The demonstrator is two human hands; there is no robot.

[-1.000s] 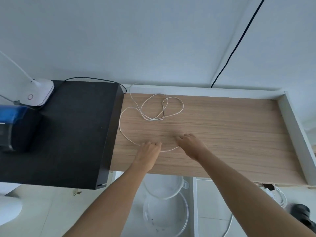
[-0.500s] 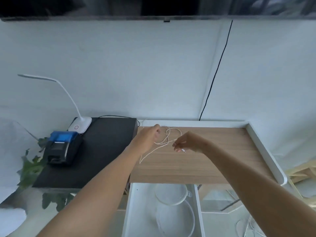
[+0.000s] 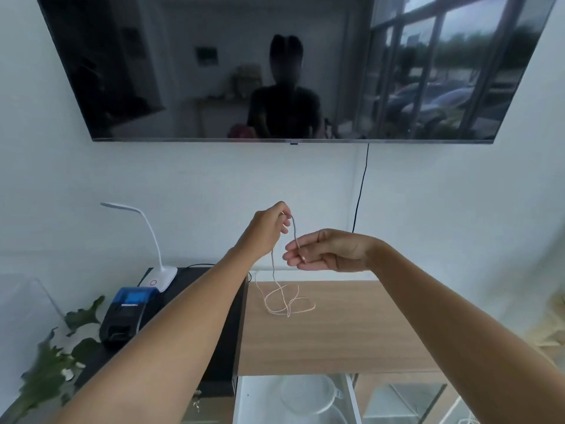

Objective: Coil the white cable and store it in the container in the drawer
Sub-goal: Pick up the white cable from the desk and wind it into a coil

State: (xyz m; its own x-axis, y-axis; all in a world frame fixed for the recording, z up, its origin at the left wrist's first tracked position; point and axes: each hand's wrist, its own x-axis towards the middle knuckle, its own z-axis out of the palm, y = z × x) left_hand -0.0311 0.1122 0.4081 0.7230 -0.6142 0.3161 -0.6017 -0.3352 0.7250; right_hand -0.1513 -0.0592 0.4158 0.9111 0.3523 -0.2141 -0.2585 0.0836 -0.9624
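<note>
Pretty dim, bluish daylight; the big black wall-mounted TV screen (image 3: 275,68) mirrors bright windows, edges bend fisheye-style, everything's slightly soft.

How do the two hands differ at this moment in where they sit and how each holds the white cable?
The left hand is raised higher, pinching the white cable at the top of its lifted stretch; the right hand sits lower, palm turned up, holding the end at its fingertips. From the left hand the cable hangs to loops on the wooden shelf. Both grip the cable.
</note>
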